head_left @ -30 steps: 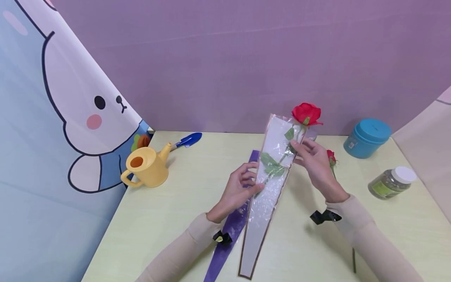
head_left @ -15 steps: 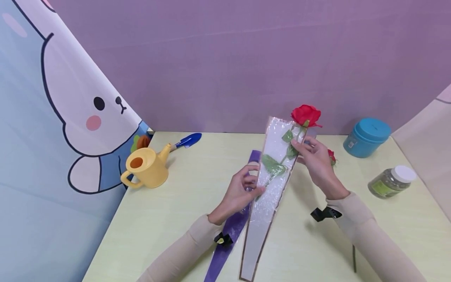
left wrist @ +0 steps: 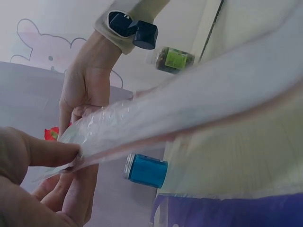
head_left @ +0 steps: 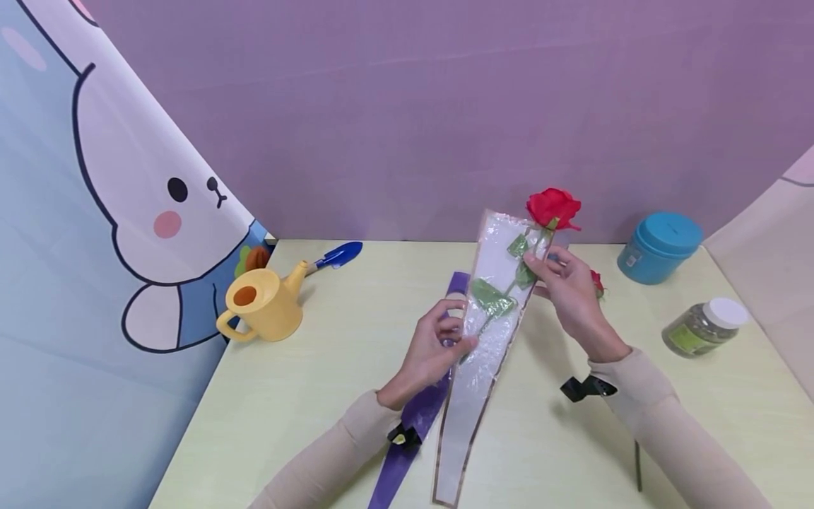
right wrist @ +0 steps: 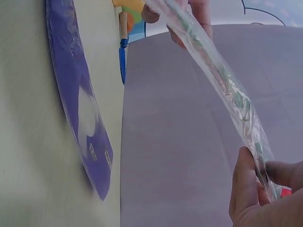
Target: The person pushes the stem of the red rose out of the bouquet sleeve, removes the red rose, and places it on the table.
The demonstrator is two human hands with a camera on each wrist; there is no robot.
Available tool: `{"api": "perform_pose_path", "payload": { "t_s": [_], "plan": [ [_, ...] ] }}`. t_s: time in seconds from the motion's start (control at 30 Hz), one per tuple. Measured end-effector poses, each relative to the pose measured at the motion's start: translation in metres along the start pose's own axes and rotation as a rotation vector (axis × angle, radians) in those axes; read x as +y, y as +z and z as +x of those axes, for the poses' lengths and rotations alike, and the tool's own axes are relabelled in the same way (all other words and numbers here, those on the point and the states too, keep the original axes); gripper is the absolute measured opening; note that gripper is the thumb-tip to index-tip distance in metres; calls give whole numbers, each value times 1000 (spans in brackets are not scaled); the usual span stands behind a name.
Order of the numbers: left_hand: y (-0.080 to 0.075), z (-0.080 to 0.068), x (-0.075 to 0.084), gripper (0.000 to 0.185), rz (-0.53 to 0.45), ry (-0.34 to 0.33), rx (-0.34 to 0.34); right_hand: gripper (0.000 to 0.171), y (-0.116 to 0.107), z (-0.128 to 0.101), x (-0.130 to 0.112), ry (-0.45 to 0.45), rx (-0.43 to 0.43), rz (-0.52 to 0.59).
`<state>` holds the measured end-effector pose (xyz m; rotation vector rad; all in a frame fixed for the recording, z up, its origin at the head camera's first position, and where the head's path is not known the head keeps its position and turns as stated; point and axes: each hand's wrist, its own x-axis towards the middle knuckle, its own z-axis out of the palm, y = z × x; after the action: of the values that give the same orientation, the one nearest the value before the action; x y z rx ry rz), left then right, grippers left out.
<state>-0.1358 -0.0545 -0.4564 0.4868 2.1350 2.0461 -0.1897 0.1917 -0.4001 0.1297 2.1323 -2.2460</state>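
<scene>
A long tapering flower sleeve (head_left: 467,403), clear with a white back and brown edging, is held tilted above the table. Inside it lies the leafy green stem of a red rose (head_left: 552,207), whose bloom sticks out past the wide upper end. My left hand (head_left: 432,350) pinches the sleeve's left edge, thumb in front, as the left wrist view also shows. Higher up on the right edge, my right hand (head_left: 572,300) pinches sleeve and stem just below the bloom. Beneath, a purple sleeve (right wrist: 75,85) lies on the table, partly covered by the left arm in the head view.
A second red rose (head_left: 597,283) lies under the right arm, its stem end showing nearer the front. Right of it stand a blue tub (head_left: 661,247) and a white-lidded jar (head_left: 699,329). At left are a yellow watering can (head_left: 267,304) and blue trowel (head_left: 340,254).
The sleeve with the rose has dipped slightly toward the front of the table. Both hands keep their grip and have barely moved.
</scene>
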Motion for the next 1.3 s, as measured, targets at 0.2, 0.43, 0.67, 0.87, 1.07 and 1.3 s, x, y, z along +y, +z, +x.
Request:
{"api": "perform_pose_path", "payload": {
  "t_s": [0.2,0.43,0.67,0.87,1.07,1.3],
  "plan": [
    [2,-1,-1,53,-10,44,43,31,6,-3,5,-3,-13,13],
    [3,-2,1,54,9,24,79,33,15,-7,13,-5,-33,14],
    [3,0,-1,52,20,-20,126,49,24,-13,19,9,-78,-112],
    [2,-1,-2,51,4,-24,136,51,27,-15,20,12,-119,-130],
    [3,-1,-1,50,-38,-17,135,47,28,-17,22,19,-129,-109],
    [4,-1,-2,48,-75,-11,127,40,29,-18,25,5,-114,-104]
  ]
}}
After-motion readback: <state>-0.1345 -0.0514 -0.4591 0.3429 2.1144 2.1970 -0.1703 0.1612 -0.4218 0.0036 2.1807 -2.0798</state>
